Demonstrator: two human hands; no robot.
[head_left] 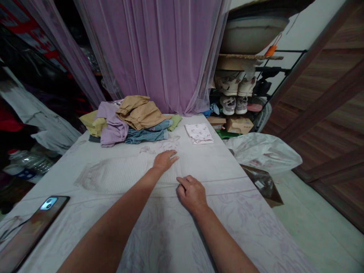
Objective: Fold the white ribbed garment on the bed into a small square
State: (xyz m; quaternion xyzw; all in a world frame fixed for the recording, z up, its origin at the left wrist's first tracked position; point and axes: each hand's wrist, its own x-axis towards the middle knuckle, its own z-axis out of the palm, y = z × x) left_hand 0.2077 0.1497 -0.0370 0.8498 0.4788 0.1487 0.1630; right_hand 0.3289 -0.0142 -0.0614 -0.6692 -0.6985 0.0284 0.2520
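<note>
A white ribbed garment [122,172], long and narrow like a pair of folded trousers, lies flat across the bed-like surface [227,227]. My left hand [165,160] rests palm down on its far right end, fingers stretched out and slightly apart. At the near right corner of the cloth is my right hand [193,193], its index finger and thumb around the fabric edge and the other fingers curled. Beyond the garment sits a folded white cloth with a small print [199,134].
A heap of clothes stands at the back left, with tan trousers [142,112], a lilac top [112,123] and denim [148,132]. A phone [36,227] lies near left. Purple curtains [153,53] hang behind. Right of the surface are a shoe rack [250,69] and a plastic bag [264,151].
</note>
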